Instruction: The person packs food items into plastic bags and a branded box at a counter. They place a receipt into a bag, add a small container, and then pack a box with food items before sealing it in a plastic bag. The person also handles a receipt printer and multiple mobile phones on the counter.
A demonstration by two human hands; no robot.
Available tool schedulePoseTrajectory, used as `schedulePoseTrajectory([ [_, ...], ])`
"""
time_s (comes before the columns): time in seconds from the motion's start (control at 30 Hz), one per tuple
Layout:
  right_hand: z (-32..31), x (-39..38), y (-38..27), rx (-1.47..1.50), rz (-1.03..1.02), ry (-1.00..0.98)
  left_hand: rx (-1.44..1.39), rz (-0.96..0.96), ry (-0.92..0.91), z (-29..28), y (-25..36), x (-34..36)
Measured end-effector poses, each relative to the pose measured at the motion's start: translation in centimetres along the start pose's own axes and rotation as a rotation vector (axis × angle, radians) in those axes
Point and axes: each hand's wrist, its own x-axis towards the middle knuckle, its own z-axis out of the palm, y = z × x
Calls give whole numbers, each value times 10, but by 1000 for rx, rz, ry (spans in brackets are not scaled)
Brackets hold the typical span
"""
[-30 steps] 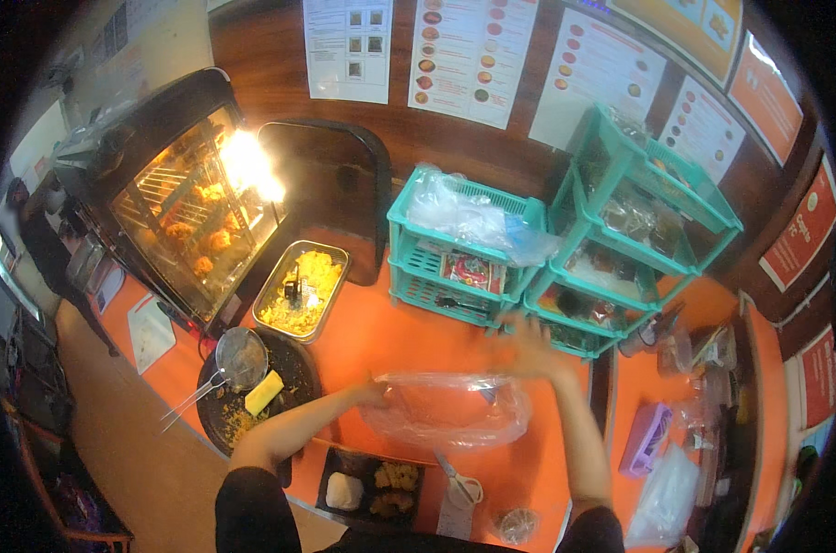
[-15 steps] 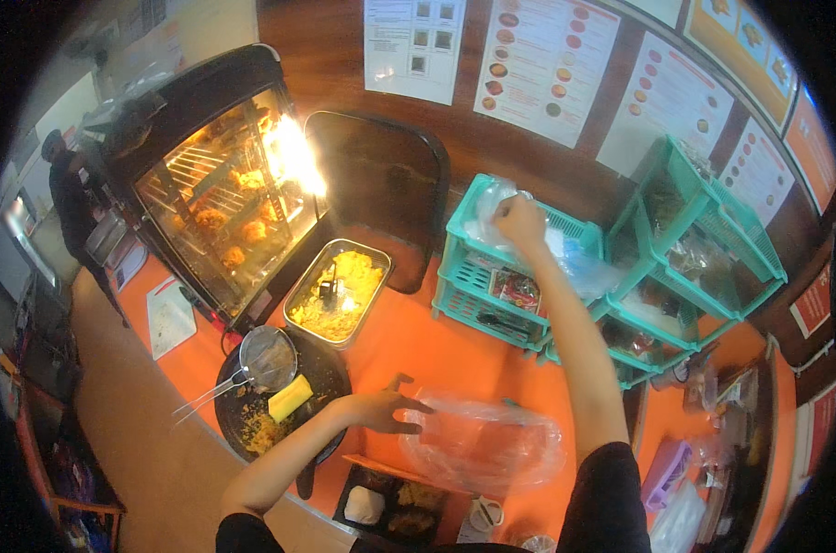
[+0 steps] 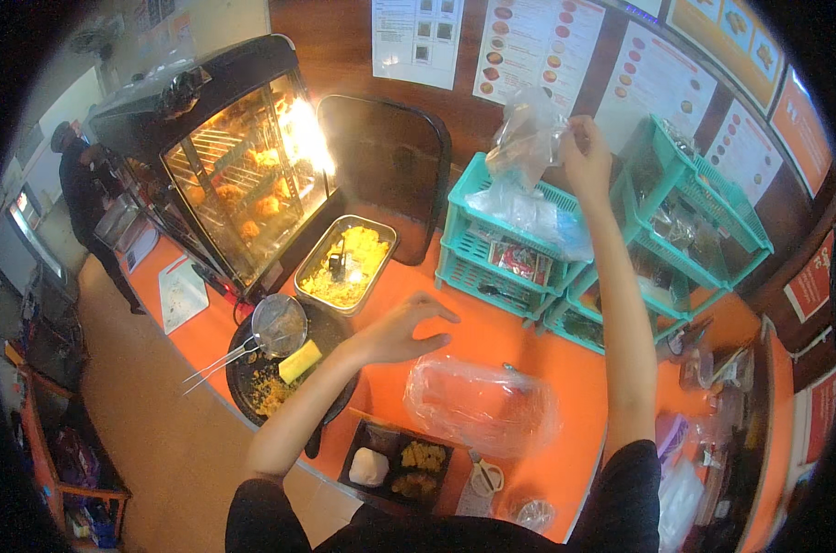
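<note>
My right hand [image 3: 586, 164] pinches a clear plastic bag [image 3: 526, 143] and holds it raised above the teal stacked baskets [image 3: 512, 253]. More clear plastic bags [image 3: 519, 214] lie in the top basket below it. My left hand [image 3: 404, 332] hovers over the orange counter with fingers apart, holding nothing. Just nearer to me lies a crumpled clear plastic sheet or bag [image 3: 482, 405]. In front of my body sits a black compartment box [image 3: 398, 461] with a white mound, likely rice, and browned food pieces. Beside it are white-handled scissors [image 3: 487, 477].
At left, a dark round pan [image 3: 335, 392] carries crumbs, a yellow block [image 3: 300, 362] and a strainer [image 3: 280, 324]. Behind it stand a metal tray [image 3: 392, 241] of yellow food and a lit glass food warmer [image 3: 238, 175]. A person [image 3: 82, 184] stands far left; more teal baskets [image 3: 704, 212] stand right.
My right hand has lifted the plastic bag up out of the top basket and moved right. My left hand has risen away from the crumpled plastic, its fingers still apart.
</note>
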Motion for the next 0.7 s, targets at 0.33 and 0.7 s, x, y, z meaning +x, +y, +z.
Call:
schedulePoseTrajectory([
  [0.33, -24, -56, 3, 184, -85, -136, -1485, 27, 400, 6, 17, 185],
  [0.7, -118, -104, 58, 373, 467, 165, -1276, -20, 796, 19, -35, 254],
])
